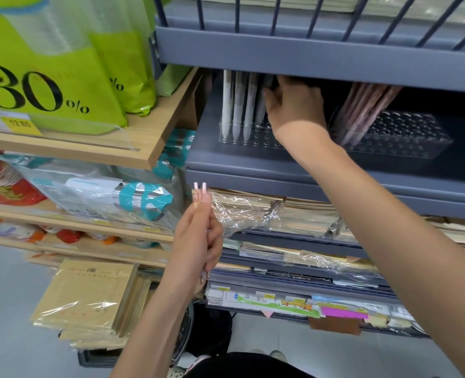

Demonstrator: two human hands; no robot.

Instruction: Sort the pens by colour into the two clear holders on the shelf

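Bright, even light fills the scene from above, yet the grey shelf (321,170) recess sits in deep shadow under the tier above. Glare streaks the plastic wrap (242,211). Straight edges bow toward the frame's corners. Fine detail is soft, with the green bags (62,77) blurred.

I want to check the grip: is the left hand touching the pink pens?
Touching. The head view shows the left hand closed around the pink pens, whose tops stick out above the fingers.

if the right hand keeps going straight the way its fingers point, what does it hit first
Probably the dark pen at its fingertips, standing in the left clear holder; the right hand seems already on it. Behind lies the dark shelf back, though depth is unclear.
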